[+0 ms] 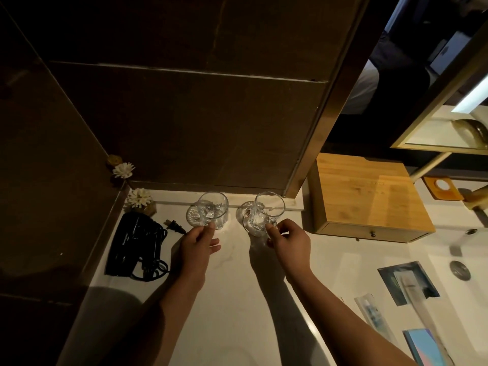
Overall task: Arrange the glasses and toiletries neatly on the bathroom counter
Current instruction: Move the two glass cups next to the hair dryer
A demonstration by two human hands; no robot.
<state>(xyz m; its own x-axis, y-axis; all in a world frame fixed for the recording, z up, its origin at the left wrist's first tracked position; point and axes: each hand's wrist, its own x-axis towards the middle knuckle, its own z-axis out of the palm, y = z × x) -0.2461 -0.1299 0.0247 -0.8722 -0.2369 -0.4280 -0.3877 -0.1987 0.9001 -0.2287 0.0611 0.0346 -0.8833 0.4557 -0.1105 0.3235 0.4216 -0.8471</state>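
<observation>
Two clear drinking glasses stand near the back of the white counter point(232, 299). My left hand point(196, 247) grips the lower side of the left glass point(214, 210), which stands beside a round glass coaster point(192, 215). My right hand point(287, 241) pinches the base of the right glass point(266, 212), which leans slightly by a second coaster point(244, 211). Toiletry packets lie at the right: a dark teal sachet point(408, 282), a clear wrapped toothbrush point(369, 313) and a blue packet point(426, 346).
A black hair dryer with coiled cord and plug point(137, 249) lies at the left. White flower ornaments point(138, 198) stand in the back left corner. A wooden drawer box point(367, 199) stands to the right, with the sink drain point(460, 270) and mirror beyond.
</observation>
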